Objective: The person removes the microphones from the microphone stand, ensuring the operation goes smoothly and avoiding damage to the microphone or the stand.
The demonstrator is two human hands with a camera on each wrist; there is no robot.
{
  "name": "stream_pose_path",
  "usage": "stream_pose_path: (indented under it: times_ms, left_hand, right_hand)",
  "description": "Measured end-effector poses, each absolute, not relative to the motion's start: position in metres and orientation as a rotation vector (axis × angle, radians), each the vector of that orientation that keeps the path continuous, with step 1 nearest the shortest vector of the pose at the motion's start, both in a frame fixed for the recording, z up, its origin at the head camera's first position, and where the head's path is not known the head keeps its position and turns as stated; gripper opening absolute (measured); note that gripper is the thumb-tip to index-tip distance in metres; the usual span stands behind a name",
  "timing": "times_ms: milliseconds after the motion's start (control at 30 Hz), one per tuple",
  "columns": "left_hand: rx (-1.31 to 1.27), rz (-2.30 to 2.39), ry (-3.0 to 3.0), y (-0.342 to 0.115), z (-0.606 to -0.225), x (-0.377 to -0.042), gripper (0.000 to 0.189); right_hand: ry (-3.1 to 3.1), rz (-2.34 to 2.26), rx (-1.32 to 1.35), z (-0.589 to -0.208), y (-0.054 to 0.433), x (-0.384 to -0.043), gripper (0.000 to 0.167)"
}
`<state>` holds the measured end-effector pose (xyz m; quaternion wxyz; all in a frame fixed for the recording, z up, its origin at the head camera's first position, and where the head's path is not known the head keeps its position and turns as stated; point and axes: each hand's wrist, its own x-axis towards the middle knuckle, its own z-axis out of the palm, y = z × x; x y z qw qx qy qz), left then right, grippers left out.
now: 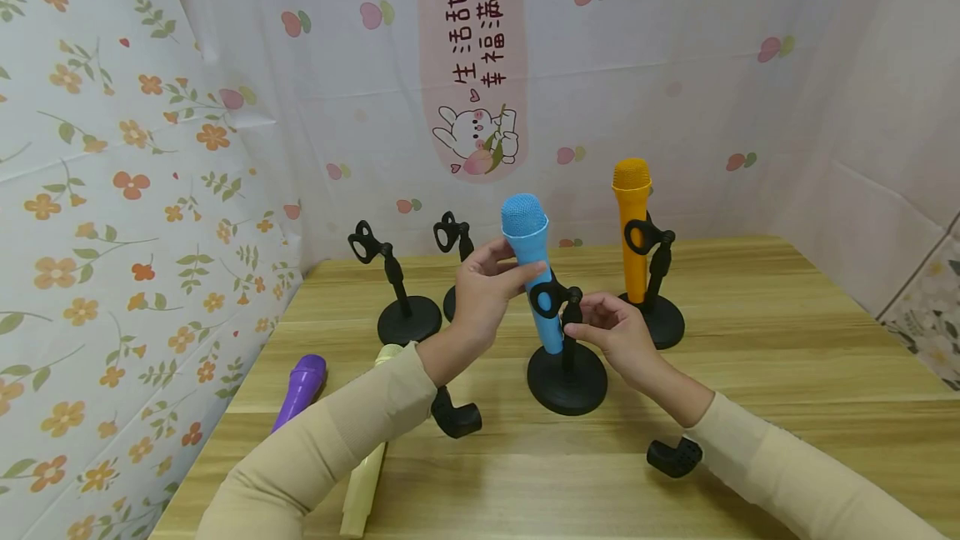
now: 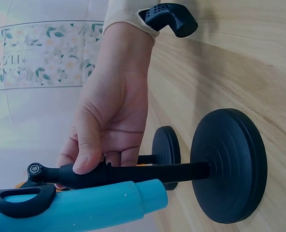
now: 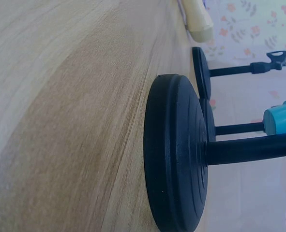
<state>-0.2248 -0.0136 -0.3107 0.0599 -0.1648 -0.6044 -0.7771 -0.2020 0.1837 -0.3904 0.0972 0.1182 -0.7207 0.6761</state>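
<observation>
In the head view, my left hand (image 1: 480,294) grips a light blue microphone (image 1: 532,250) just under its mesh head, with the handle slanting down. The black clip of a round-based desk stand (image 1: 567,386) loops around the handle. My right hand (image 1: 618,336) pinches that stand's post between thumb and fingers. The left wrist view gives a closer look at the right hand (image 2: 109,116), its thumb on the thick collar below the clip joint. The blue handle's lower end (image 3: 280,120) shows beside the post in the right wrist view; my left hand is hidden there.
An orange microphone (image 1: 633,207) stands in another stand (image 1: 663,322) at the right. Two stands with bare clips, one (image 1: 408,321) at the left, are behind my left hand. A purple microphone (image 1: 302,386) and a cream microphone (image 1: 365,486) lie on the wooden table (image 1: 510,486).
</observation>
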Motion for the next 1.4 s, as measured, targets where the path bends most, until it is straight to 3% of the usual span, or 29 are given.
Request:
stream_pose_path:
  times_ms: [1400]
  left_hand:
    - [-0.455,-2.416,-1.783,-0.023,-0.296,-0.226,0.037]
  right_hand:
    - [-2.121,2.05,0.35,-0.391,0.185,-0.202,0.024]
